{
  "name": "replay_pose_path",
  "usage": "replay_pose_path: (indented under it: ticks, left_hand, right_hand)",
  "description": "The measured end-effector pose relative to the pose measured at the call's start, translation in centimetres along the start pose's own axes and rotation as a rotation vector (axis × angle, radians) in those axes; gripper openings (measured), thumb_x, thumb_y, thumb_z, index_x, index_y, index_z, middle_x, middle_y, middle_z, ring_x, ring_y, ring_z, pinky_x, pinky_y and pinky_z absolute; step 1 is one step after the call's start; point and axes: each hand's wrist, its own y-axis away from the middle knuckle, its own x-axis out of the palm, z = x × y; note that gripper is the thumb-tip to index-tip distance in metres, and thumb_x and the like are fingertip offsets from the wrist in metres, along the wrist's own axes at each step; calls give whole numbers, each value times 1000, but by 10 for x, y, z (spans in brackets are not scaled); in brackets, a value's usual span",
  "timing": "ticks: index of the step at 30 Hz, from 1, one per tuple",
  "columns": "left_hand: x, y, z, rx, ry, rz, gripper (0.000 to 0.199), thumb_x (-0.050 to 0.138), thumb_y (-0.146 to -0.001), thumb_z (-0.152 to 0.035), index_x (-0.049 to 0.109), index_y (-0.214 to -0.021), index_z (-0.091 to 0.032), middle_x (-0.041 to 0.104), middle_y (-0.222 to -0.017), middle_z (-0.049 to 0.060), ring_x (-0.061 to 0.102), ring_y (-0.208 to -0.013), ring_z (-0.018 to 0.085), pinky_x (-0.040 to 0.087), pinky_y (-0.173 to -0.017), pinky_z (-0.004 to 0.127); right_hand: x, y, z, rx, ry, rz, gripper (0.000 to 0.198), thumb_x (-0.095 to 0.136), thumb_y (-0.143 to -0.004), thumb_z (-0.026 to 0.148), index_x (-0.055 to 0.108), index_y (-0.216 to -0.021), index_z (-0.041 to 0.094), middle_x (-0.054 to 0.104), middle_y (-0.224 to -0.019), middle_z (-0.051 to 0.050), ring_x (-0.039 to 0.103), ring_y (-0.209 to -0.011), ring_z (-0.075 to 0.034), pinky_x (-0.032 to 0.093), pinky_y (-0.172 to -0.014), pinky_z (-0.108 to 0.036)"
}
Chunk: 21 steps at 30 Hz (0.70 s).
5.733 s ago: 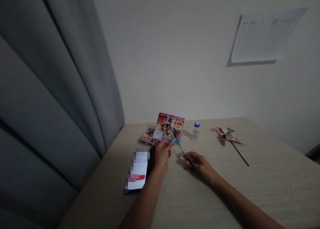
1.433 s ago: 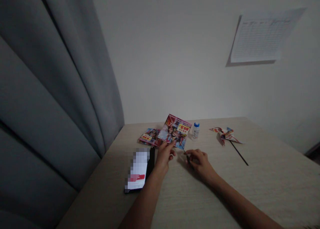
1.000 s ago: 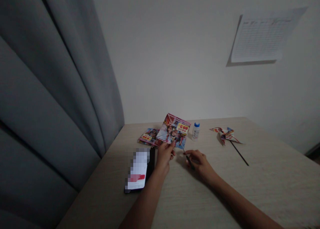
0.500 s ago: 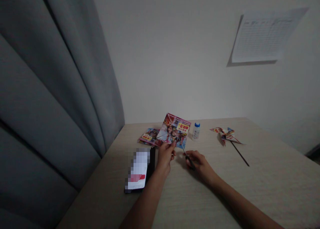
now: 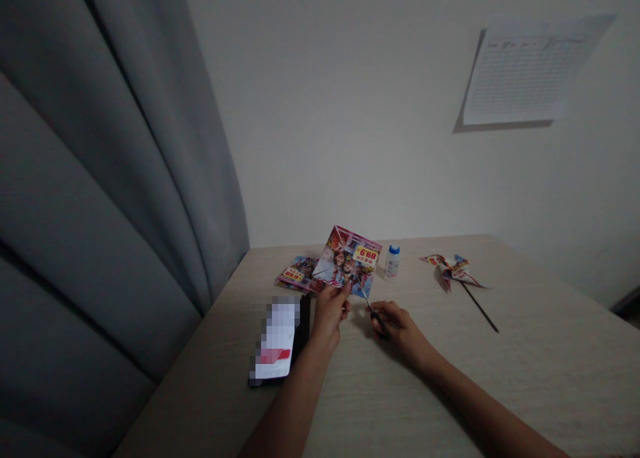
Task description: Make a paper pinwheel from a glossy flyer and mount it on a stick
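My left hand pinches the lower edge of a square of printed, colourful paper, which has crease lines running in from its corners and a yellow price label. In my right hand is a pair of scissors, its fingers closed round the dark handles. The scissor blades point up and away and lie at the lower right part of the paper. Whether the blades are parted is too small to tell. Under and left of the held sheet lie more printed leaflets on the table.
A phone rests in a dark case left of my left forearm. Behind my right hand stands a small bottle with a blue cap. A paper pinwheel on a dark stick lies to the right. A grey curtain hangs at the left.
Hardly anything differs. The paper and the scissors have shifted very slightly; both hands keep their holds.
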Motion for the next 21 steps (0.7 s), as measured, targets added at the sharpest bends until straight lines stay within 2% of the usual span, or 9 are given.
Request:
replay_pose_path:
  ticks: [8, 21]
  left_hand:
    - [0, 2, -1, -1, -14, 25, 62, 88, -52, -66, 49, -66, -20, 46, -50, -9, 40, -40, 4, 20, -38, 16]
    - [2, 4, -1, -10, -17, 29, 59, 89, -54, -62, 50, -66, -19, 49, -52, -9, 42, -41, 4, 22, -39, 16]
  right_hand:
    - [-1, 1, 4, -1, 55, -15, 43, 66, -82, 59, 73, -105, 23, 66, -77, -4, 61, -75, -22, 47, -74, -35]
    - [0, 0, 4, 10, -2, -17, 46, 67, -81, 61, 72, -105, 21, 64, -75, -3, 59, -72, -20, 48, -73, -34]
